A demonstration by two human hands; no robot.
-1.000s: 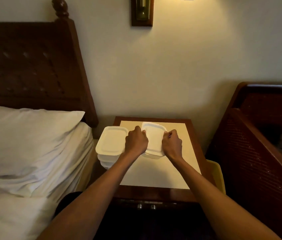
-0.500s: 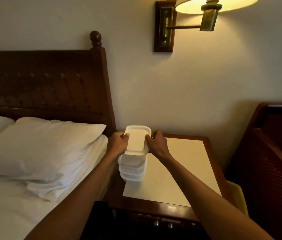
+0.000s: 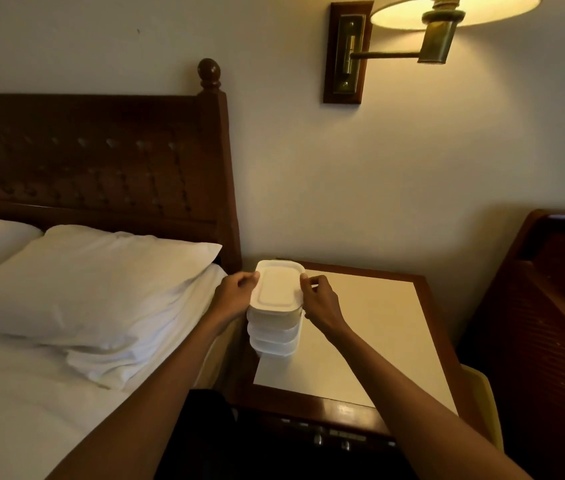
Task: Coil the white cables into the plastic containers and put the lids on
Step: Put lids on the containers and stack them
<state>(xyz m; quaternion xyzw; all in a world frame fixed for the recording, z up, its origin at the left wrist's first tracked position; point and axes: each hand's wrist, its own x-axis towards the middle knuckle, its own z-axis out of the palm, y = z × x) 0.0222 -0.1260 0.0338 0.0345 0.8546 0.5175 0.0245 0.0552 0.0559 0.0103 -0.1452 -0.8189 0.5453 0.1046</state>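
Three lidded white plastic containers stand stacked at the near left corner of the nightstand point(image 3: 371, 327). The top container point(image 3: 277, 289) carries a white lid with a raised rim. My left hand point(image 3: 236, 296) grips its left edge with curled fingers, and my right hand point(image 3: 319, 299) pinches its right edge from the other side. The two lower containers point(image 3: 274, 337) sit beneath it, lids on. No white cable shows anywhere; what the containers hold is hidden.
A bed with white pillows point(image 3: 76, 282) and a dark wooden headboard point(image 3: 94, 161) lies left of the nightstand. A brass wall lamp point(image 3: 440, 26) hangs above. A dark wooden piece of furniture point(image 3: 551, 306) stands to the right, with a yellow object point(image 3: 482, 400) beside the nightstand.
One second ago the container stood on the nightstand right of a two-high stack, held in both hands. It now sits on top of that stack. The view has tilted up and left.
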